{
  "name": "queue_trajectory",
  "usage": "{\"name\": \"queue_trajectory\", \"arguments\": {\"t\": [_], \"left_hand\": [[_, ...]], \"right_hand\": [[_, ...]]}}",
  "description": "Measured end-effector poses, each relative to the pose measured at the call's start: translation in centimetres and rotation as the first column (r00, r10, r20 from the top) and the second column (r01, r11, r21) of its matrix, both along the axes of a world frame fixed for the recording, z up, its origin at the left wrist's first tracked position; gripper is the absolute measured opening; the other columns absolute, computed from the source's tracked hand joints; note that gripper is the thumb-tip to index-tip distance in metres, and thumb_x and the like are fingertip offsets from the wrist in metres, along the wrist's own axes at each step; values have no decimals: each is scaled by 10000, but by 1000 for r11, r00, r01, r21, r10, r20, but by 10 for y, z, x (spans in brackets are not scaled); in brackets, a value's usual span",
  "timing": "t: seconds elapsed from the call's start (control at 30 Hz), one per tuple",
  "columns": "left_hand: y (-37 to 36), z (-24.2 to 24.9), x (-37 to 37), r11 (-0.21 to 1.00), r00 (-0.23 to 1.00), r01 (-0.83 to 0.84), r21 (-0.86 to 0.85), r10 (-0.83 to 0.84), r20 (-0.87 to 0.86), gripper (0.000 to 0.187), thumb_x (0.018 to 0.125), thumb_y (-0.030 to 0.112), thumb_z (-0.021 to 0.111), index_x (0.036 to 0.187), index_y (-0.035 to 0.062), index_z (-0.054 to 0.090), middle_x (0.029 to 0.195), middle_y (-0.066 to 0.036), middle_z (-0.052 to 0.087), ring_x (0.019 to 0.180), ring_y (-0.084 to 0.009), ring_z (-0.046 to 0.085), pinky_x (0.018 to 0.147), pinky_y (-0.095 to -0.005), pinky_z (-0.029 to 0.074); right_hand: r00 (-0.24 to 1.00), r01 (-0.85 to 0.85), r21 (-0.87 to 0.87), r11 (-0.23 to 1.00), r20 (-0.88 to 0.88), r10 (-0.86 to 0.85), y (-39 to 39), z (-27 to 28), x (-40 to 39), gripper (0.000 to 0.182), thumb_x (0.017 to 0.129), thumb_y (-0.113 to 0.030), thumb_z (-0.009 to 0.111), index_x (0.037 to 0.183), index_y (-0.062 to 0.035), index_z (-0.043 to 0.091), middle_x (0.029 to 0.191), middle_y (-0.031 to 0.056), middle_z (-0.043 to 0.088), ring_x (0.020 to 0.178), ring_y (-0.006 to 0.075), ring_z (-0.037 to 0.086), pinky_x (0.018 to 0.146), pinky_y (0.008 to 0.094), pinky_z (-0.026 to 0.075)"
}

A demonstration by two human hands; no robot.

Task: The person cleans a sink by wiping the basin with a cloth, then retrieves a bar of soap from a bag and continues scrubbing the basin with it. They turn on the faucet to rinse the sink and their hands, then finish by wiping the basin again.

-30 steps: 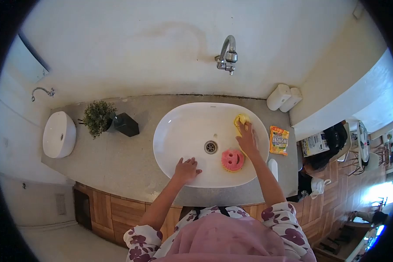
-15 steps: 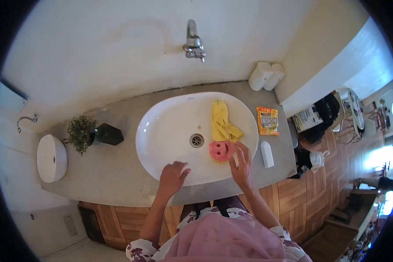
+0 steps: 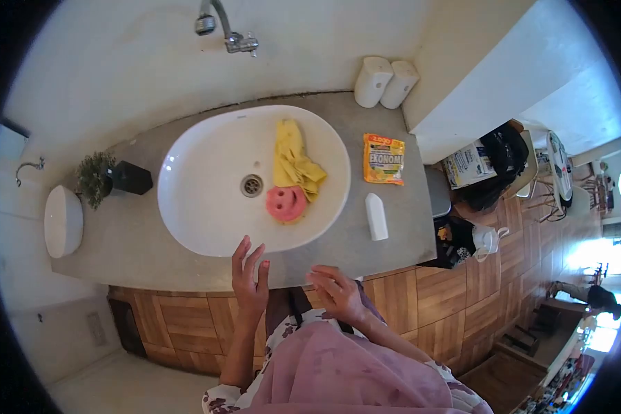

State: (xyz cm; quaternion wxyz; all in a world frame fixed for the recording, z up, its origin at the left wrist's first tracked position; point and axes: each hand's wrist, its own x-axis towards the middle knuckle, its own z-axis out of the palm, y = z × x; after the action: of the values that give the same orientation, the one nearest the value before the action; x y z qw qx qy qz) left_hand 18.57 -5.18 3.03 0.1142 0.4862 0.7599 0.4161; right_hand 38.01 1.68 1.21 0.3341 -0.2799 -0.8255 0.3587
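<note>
My left hand (image 3: pixel 250 277) is raised at the front rim of the white oval sink (image 3: pixel 200 186), fingers apart and nothing in them. To its right, my right hand (image 3: pixel 338 295) hovers in front of the counter edge, fingers loosely stretched and slightly blurred, also holding nothing. Inside the basin, right of the drain (image 3: pixel 251 185), lies a round pink sponge (image 3: pixel 285 203) with a smiling face. Crumpled yellow rubber gloves (image 3: pixel 298 165) lie against the sponge and reach toward the back of the bowl. Neither hand touches these things.
On the counter (image 3: pixel 400 238) right of the sink are an orange Ekonom packet (image 3: pixel 383 160) and a white block-shaped object (image 3: pixel 376 217). Two white containers (image 3: pixel 374 83) stand behind. A potted plant (image 3: pixel 95 181) is at left, and a wall faucet (image 3: pixel 240 43) above.
My right hand has left the sponge and drawn back past the counter edge. My left hand has turned up, fingers spreading. The view has shifted right; sponge and gloves stay in the sink.
</note>
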Motion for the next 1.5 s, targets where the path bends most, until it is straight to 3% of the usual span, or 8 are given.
{"name": "queue_trajectory", "arguments": {"t": [0.43,0.57,0.63,0.7,0.77,0.87,0.97,1.5], "left_hand": [[-16,-36,209,966,955,-253,-48,257,149,232,939,134,550,1103,-8,634,1363,-157,444,1257,-316,447,1022,-398,396],[-27,-42,238,970,954,-224,-98,239,181,231,942,139,550,1111,9,638,1395,-156,416,1280,-310,431,1037,-399,385],[-36,-43,249,973,970,-197,-119,211,122,230,944,141,548,1112,14,640,1406,-157,406,1285,-308,427,1038,-400,385],[-49,-46,260,969,968,-210,-126,225,113,227,947,144,547,1110,20,643,1411,-160,400,1290,-314,424,1040,-401,382],[-64,-49,269,967,963,-218,-128,235,135,223,947,143,546,1110,27,645,1409,-163,402,1292,-318,421,1043,-402,378],[-100,-57,295,956,955,-240,-168,264,134,222,948,141,542,1115,37,646,1405,-170,404,1296,-326,415,1049,-406,371],[-127,-61,324,949,959,-241,-206,265,103,225,948,138,539,1122,39,642,1401,-178,404,1298,-333,411,1052,-411,368],[-42,-83,480,930,938,-239,-279,296,181,234,922,101,575,1137,32,635,1426,-178,375,1308,-351,401,1062,-418,358]], "right_hand": [[951,217,-100,971,246,-187,59,-85,273,267,815,-25,630,1078,-72,625,1019,118,623,849,321,633,668,378,521],[685,406,-110,907,694,-223,8,-194,399,253,846,-131,576,1093,-83,596,1063,153,604,889,367,613,693,435,524],[719,587,-429,687,666,-199,-62,-371,544,286,836,-155,559,1113,-89,591,1088,174,595,899,372,615,702,467,524],[439,601,-212,770,893,-97,-97,-306,569,292,802,-148,573,1080,-71,620,1058,205,614,880,394,621,718,491,512],[488,653,-299,696,869,-85,-161,-408,666,240,783,-136,575,995,-68,666,994,225,644,852,389,635,728,479,510],[468,756,-374,537,883,-44,-154,-265,627,198,773,-148,575,915,-68,689,899,226,665,833,396,644,728,467,511],[460,615,-273,740,886,-55,-160,-308,657,209,788,-177,574,935,-79,686,900,229,664,838,384,653,719,458,516],[787,386,-418,822,614,-57,50,-271,628,187,819,-143,609,980,-70,671,913,159,664,843,301,658,728,376,521]]}}
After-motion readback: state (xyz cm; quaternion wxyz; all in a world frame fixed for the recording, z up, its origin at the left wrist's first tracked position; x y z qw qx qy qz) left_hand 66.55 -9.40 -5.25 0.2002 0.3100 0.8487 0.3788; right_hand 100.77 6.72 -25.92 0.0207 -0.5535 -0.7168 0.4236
